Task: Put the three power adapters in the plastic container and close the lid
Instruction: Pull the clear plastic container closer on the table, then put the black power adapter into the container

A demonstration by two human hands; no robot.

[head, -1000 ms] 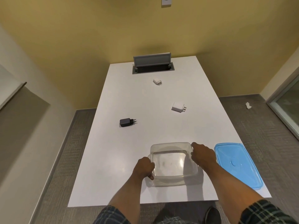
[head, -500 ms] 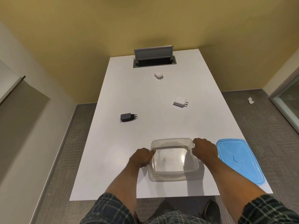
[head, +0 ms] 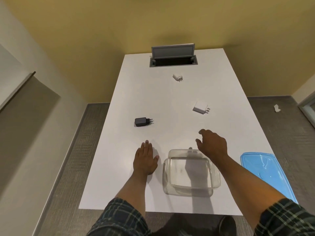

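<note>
Clear plastic container [head: 190, 172] sits open near the table's [head: 170, 99] front edge, nothing inside it. Its blue lid [head: 265, 174] lies flat to the right, apart from it. All 3 adapters are out on the tabletop: the black adapter [head: 141, 121] to the left, the large white adapter [head: 200, 108] to the right, the small white adapter [head: 177, 77] far back near the cable hatch [head: 173, 57]. The left hand [head: 145, 159] lies flat, palm down, fingers straight, holding nothing, just left of the container. The right hand [head: 213, 143] hovers past the container's far rim, fingers loosely curled and spread, empty. Both hands have let go of the container's sides since a moment ago.
</note>
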